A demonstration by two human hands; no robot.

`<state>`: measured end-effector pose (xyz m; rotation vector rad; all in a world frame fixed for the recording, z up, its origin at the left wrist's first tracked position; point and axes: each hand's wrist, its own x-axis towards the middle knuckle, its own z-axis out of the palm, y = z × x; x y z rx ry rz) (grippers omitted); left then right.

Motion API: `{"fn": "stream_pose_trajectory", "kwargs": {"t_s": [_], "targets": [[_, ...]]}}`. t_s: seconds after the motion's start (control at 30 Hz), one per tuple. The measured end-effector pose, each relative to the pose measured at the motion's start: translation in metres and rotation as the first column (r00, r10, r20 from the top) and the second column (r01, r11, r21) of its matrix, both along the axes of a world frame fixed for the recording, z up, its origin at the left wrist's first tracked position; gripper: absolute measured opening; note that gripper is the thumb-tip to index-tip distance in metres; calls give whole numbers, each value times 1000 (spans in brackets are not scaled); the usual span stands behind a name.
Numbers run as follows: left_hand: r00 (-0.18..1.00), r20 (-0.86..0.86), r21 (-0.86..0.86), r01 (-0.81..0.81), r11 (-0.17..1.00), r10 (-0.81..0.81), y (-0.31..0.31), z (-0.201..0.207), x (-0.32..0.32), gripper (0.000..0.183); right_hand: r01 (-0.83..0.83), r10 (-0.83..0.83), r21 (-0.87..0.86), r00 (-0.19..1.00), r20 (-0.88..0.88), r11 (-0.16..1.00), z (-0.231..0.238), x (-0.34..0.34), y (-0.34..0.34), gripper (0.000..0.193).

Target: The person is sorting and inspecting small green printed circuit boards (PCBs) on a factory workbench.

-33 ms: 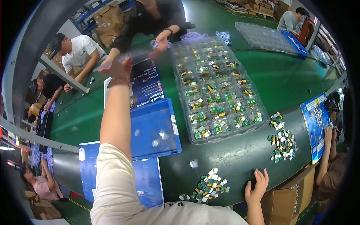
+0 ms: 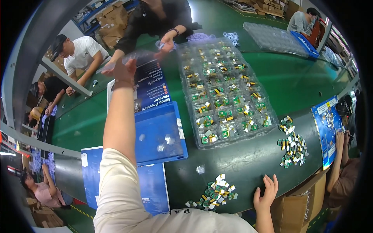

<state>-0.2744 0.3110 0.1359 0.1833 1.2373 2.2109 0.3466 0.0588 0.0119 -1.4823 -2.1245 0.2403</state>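
Note:
My left hand reaches far forward over a dark blue printed sheet. It is smeared and overlaps a co-worker's hand; whether it holds anything cannot be made out. A see-through, blurred piece shows just beyond it. My right hand is open with fingers apart at the near belt edge, holding nothing. Left of it lies a pile of small green circuit boards with white and yellow parts. Another such pile is farther right. A clear compartment tray bears many of these boards.
Under my left arm sits a blue shallow tray with small clear bits. Blue printed sheets lie nearer. A cardboard box stands beside my right hand. Across the belt a dark-sleeved co-worker's other hand has a pale ring-like piece. Other people sit around.

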Motion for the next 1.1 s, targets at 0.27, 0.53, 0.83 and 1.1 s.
{"fn": "stream_pose_trajectory", "kwargs": {"t_s": [0.27,0.53,0.83,1.1], "targets": [[987,-102,-3,128,992,-128,-16,-5,0,41,29,-29,13,1000,8,999,0,-1,2,42],[963,-15,-162,265,951,-271,-54,-33,-11,33,20,-19,36,1000,-17,999,1,-1,0,38],[851,-127,-381,433,817,-510,-106,-27,42,42,17,-14,63,999,-35,998,3,-1,0,35],[830,-89,-435,466,771,-551,-132,-35,63,32,11,-7,64,998,-67,998,-1,1,-2,28]]}}
